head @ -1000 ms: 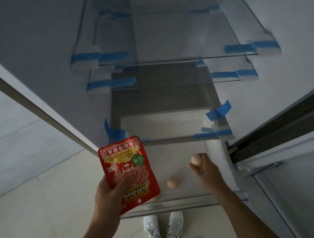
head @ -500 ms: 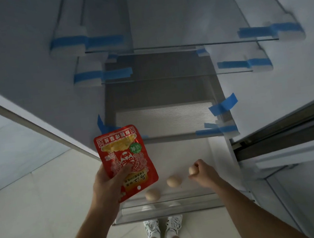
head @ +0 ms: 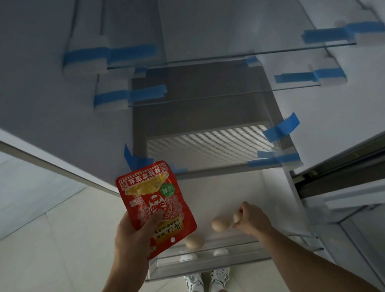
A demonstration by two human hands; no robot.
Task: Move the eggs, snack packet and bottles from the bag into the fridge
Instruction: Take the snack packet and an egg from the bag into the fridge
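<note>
My left hand (head: 135,241) holds a red snack packet (head: 155,207) upright in front of the open fridge, thumb across its front. My right hand (head: 252,218) is low over the bottom clear shelf (head: 225,256), fingers closed around a pale brown egg (head: 237,216). A second egg (head: 221,223) lies on the shelf just left of that hand, touching or nearly touching it. A third egg (head: 194,242) rests near the shelf's front edge, partly behind the packet. No bag or bottles are in view.
Glass shelves (head: 224,57) with blue tape (head: 132,53) on their foam corner blocks sit higher in the fridge. A ribbed metal panel (head: 208,146) lines the back. The fridge door (head: 364,196) stands at the right. My white shoes (head: 208,282) are on the pale tiled floor below.
My right hand has lowered with its egg to the bottom shelf beside the resting egg. A third egg came into view at the shelf's front. The packet stays in my left hand.
</note>
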